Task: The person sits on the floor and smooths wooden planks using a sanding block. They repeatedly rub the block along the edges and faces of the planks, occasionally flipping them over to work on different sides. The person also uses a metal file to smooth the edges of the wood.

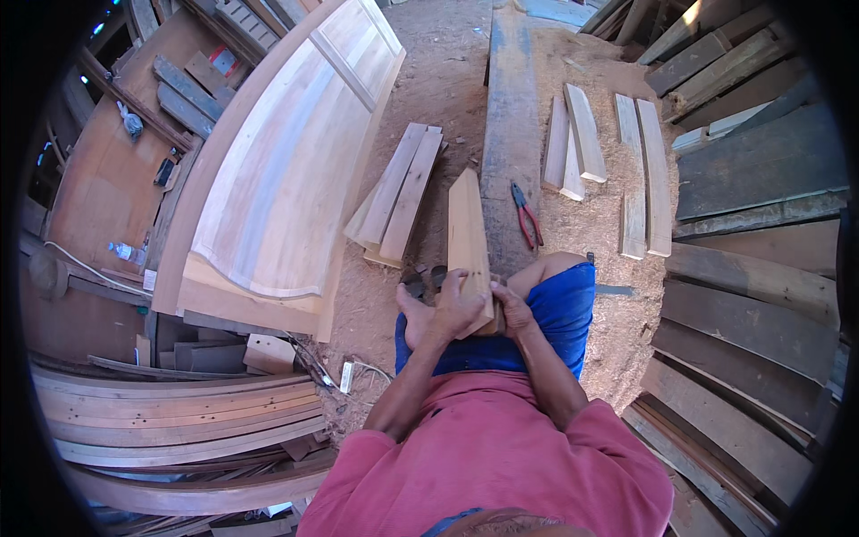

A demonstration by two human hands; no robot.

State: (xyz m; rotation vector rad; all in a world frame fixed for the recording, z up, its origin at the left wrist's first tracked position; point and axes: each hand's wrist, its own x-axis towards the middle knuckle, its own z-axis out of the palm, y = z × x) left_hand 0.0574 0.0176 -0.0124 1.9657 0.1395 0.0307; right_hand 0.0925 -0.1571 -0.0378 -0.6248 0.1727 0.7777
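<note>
A short, thick wooden board [467, 231] stands tilted in front of me, its lower end near my lap. My left hand [459, 302] is closed around its left side close to the lower end. On the opposite side my right hand [512, 310] grips the same end, its fingers partly hidden behind the wood. Just right of the board, pliers with red handles [528, 217] lie on a long worn plank bench [510, 116]. A dark object [438, 276], too covered to name, shows beside my left hand.
Several cut boards [407, 192] are stacked on the ground to the left. More pale strips [584, 134] lie right of the bench. A large panelled wooden door [286, 170] leans at the left. Dark planks [761, 304] line the right side, and curved boards [179, 407] are piled lower left.
</note>
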